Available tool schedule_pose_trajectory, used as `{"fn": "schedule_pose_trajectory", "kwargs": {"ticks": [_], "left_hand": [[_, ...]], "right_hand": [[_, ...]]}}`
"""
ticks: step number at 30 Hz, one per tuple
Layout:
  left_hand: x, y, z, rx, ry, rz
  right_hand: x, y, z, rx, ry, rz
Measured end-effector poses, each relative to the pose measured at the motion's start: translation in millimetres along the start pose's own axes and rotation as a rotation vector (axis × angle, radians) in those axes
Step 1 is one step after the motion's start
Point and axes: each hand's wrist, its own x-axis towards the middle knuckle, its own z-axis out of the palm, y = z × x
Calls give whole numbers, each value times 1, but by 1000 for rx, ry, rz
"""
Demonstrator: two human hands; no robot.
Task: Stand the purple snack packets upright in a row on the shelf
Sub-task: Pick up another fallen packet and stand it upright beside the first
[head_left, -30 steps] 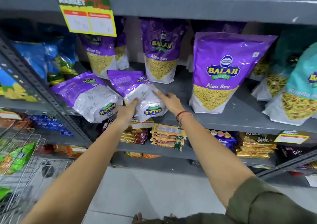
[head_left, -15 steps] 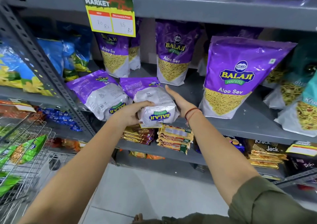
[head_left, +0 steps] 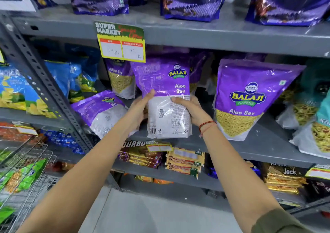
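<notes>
A purple Aloo Sev packet (head_left: 166,93) is held upright, back side toward me, over the front edge of the grey shelf (head_left: 259,143). My left hand (head_left: 141,107) grips its left edge and my right hand (head_left: 191,109) grips its right edge. Another purple packet (head_left: 100,111) lies flat on the shelf to the left. To the right one stands upright (head_left: 250,98), front facing out. One more (head_left: 119,79) stands at the back, and another is partly hidden behind the held packet.
A slanted grey shelf upright (head_left: 44,86) runs down at the left. A yellow price sign (head_left: 121,41) hangs from the shelf above. Teal packets (head_left: 314,123) crowd the right end, blue ones (head_left: 59,79) the left. A wire basket (head_left: 23,175) stands at lower left.
Both hands lifted the lying packet off the shelf and turned it upright, back side toward me. The camera moved closer and tilted up.
</notes>
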Motion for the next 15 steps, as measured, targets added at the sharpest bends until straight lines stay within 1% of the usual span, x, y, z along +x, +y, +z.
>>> {"fn": "schedule_pose_trajectory", "kwargs": {"ticks": [2,5,8,10,11,15], "left_hand": [[16,17,1,-25,47,115],[33,44,-3,-66,116,289],[43,58,-1,95,101,401],[47,51,5,142,75,401],[47,45,7,130,100,396],[47,22,-1,35,326,363]], "right_hand": [[6,-15,-3,-58,13,-109],[13,-30,-7,-91,103,-222],[21,-41,-13,-26,222,-313],[25,-46,-18,-4,281,-341],[27,-47,-20,1,283,-334],[28,-38,-26,-40,256,-280]]}}
